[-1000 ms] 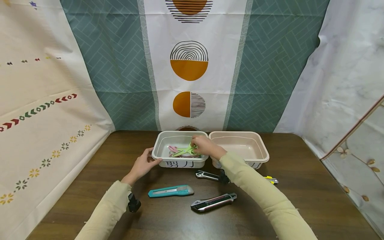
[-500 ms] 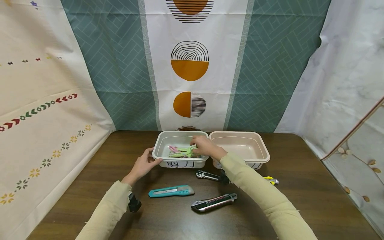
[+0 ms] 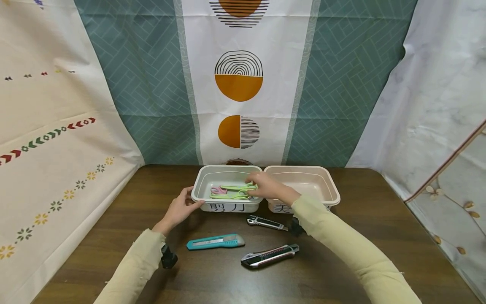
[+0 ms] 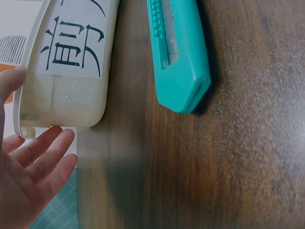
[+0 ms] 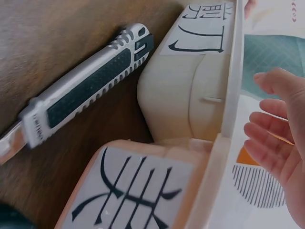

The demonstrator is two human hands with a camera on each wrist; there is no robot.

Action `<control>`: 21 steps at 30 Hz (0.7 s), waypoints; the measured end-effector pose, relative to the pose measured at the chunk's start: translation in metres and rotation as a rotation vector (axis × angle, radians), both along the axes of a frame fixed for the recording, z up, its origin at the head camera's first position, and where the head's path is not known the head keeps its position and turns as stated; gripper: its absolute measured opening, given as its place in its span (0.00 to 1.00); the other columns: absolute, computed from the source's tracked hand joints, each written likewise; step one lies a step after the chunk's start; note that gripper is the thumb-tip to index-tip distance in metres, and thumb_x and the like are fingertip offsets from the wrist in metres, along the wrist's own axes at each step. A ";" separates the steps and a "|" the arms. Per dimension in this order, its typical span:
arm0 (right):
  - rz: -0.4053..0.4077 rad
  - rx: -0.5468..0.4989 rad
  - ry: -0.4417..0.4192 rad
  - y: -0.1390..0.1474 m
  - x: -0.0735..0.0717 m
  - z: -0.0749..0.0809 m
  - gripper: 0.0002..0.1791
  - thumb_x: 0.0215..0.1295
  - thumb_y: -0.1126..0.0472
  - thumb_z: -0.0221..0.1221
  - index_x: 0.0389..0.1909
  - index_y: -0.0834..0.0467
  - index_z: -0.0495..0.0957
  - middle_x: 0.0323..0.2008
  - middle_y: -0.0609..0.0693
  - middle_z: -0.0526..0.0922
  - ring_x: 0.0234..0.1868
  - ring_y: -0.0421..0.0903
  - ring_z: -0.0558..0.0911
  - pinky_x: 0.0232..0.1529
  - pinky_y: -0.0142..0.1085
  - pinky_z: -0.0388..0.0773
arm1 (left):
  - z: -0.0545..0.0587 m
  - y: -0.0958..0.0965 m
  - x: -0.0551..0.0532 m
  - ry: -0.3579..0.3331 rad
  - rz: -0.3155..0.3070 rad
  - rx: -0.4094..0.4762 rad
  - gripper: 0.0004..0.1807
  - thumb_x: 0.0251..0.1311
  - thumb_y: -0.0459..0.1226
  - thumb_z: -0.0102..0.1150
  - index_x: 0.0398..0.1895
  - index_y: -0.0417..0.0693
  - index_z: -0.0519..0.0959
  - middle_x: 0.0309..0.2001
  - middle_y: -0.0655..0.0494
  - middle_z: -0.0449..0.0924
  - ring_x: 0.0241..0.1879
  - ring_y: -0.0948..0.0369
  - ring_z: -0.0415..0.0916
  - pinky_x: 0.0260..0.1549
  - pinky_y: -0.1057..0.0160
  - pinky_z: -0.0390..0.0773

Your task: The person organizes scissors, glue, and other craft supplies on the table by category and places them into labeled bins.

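Observation:
My left hand steadies the left corner of a whitish plastic bin with a character label, thumb on its rim and fingers along its end wall. Inside lie green scissors and pink-handled scissors; another green pair sits just behind. My right hand hovers over the bin's right end, fingertips overlapping the green handles in the head view. In the right wrist view its fingers are loosely bent with nothing between them.
A pinkish bin adjoins on the right. In front on the brown table lie a teal box cutter, a silver-black one and a smaller silver one. Patterned cloths hang behind and beside.
My right hand has let go of the green scissors, which now lie flat in the whitish bin, and has shifted slightly right. The right sleeve now hides the yellow cutter. My left hand stays put.

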State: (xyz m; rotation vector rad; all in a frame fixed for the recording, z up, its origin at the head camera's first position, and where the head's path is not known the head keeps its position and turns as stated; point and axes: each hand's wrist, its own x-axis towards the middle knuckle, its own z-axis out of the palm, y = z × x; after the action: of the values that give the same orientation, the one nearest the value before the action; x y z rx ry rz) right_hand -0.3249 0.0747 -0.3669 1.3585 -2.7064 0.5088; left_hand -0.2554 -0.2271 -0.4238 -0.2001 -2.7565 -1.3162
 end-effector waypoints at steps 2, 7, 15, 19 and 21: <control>0.013 -0.001 0.003 0.004 0.004 0.003 0.18 0.56 0.58 0.61 0.46 0.64 0.77 0.42 0.55 0.79 0.41 0.51 0.79 0.41 0.38 0.75 | 0.001 0.000 0.001 -0.001 0.001 0.004 0.37 0.55 0.48 0.59 0.63 0.40 0.58 0.46 0.42 0.75 0.41 0.52 0.76 0.37 0.57 0.73; 0.024 0.022 0.001 0.013 0.015 0.010 0.19 0.57 0.56 0.60 0.46 0.63 0.77 0.44 0.55 0.79 0.41 0.50 0.79 0.42 0.38 0.74 | 0.000 0.001 0.001 0.004 -0.001 0.002 0.37 0.56 0.47 0.59 0.63 0.40 0.58 0.46 0.42 0.75 0.40 0.53 0.76 0.38 0.56 0.74; 0.089 0.017 0.050 0.029 0.033 0.011 0.18 0.55 0.58 0.62 0.45 0.61 0.77 0.41 0.52 0.79 0.37 0.46 0.80 0.37 0.34 0.74 | 0.001 0.003 -0.001 -0.003 -0.001 -0.002 0.37 0.55 0.48 0.60 0.63 0.41 0.58 0.46 0.43 0.75 0.40 0.53 0.77 0.38 0.55 0.74; 0.144 -0.009 0.054 0.037 0.046 0.007 0.18 0.52 0.59 0.63 0.44 0.63 0.78 0.37 0.51 0.78 0.35 0.44 0.78 0.37 0.32 0.73 | 0.002 0.003 -0.001 -0.002 0.002 -0.025 0.37 0.55 0.48 0.60 0.63 0.41 0.58 0.45 0.43 0.75 0.40 0.53 0.76 0.38 0.57 0.74; 0.150 -0.009 0.049 0.042 0.052 0.004 0.18 0.52 0.58 0.63 0.44 0.62 0.78 0.36 0.49 0.78 0.34 0.42 0.77 0.37 0.30 0.73 | 0.002 0.003 -0.001 0.002 0.004 -0.029 0.37 0.55 0.48 0.60 0.63 0.40 0.58 0.45 0.44 0.75 0.40 0.53 0.76 0.37 0.57 0.73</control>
State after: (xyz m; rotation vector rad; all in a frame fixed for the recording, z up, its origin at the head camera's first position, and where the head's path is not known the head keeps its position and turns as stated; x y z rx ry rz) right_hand -0.2730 0.1167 -0.3627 1.5584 -2.5744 0.4907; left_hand -0.2565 -0.2242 -0.4218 -0.1973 -2.7740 -1.2753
